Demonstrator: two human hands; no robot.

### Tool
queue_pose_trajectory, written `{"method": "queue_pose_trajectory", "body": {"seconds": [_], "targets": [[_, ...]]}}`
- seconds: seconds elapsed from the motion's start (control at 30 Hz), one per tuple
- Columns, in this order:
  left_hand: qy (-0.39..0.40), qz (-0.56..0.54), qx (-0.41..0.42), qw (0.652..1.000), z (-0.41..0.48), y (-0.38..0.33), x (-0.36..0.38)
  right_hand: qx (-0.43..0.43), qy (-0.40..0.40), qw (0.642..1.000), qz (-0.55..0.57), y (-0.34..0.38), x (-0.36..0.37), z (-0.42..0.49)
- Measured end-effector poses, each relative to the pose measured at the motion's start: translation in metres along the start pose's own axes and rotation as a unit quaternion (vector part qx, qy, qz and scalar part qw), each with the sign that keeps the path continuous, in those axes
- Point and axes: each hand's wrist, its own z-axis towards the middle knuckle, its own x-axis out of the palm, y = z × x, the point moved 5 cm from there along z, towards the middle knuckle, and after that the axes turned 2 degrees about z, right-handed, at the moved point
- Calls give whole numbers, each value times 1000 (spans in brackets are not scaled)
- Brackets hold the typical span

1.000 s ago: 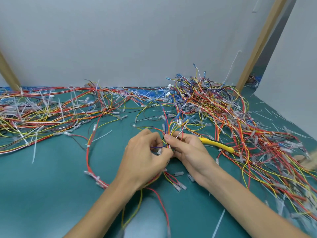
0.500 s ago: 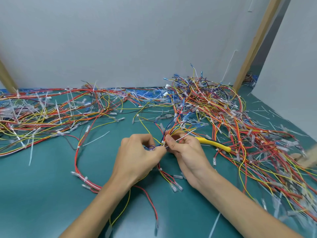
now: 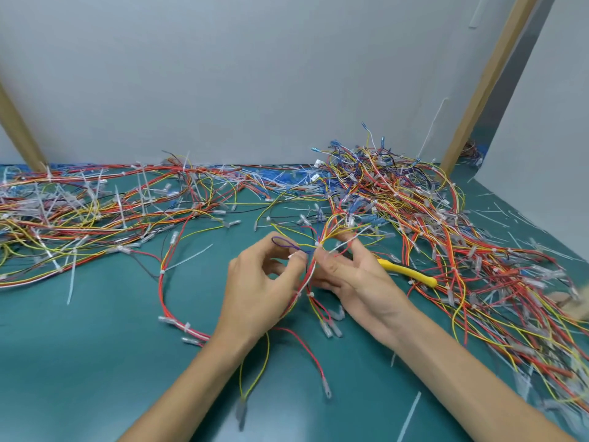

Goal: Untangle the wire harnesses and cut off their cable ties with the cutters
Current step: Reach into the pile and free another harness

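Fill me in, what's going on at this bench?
A person is untangling one wire harness over the green table. The left hand pinches a purple wire loop pulled out of it. The right hand pinches the bundle where its wires fan out. A white cable tie on it is not yet cut. The yellow-handled cutters poke out behind the right hand; whether it grips them is unclear. More tangled harnesses lie heaped to the right.

Quick count from my side: two hands, my left hand (image 3: 258, 291) and right hand (image 3: 357, 282), both pinching one harness (image 3: 310, 272), plus one pair of yellow-handled cutters (image 3: 404, 272). Two big wire heaps on one green mat (image 3: 95, 362), a left heap (image 3: 79, 212) and a right heap (image 3: 430, 224), with way too many strands to count, same for the loose cut ties (image 3: 71, 282). Also two wooden posts, the left post (image 3: 16, 129) and the right post (image 3: 484, 81).
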Motion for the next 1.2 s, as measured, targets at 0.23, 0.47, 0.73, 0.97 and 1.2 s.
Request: {"method": "queue_pose_trajectory", "body": {"seconds": [0.23,0.47,0.73,0.97,1.2], "targets": [[43,96,54,993,-1,1,5,-23,-90,995,-25,4,-10,-1],[28,106,-47,993,9,16,-22,-52,-135,989,-15,10,-21,1],[31,-29,-103,994,-13,17,16,-61,-125,989,-39,13,-21,-1],[26,253,171,952,-13,9,-59,62,-51,949,-304,53,-32,-10],[58,253,205,944,-18,20,-70,-243,-88,800,-541,88,-25,-7]]}}
